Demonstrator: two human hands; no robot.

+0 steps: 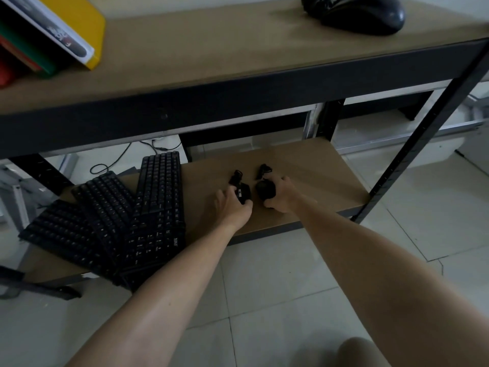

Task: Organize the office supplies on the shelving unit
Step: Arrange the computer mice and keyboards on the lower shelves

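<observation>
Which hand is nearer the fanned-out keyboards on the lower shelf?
Left. The left hand grips a mouse just right of the keyboards; the right hand holds another mouse farther right.

Both hands on the lower shelf — left and right each gripping a black mouse.
</observation>
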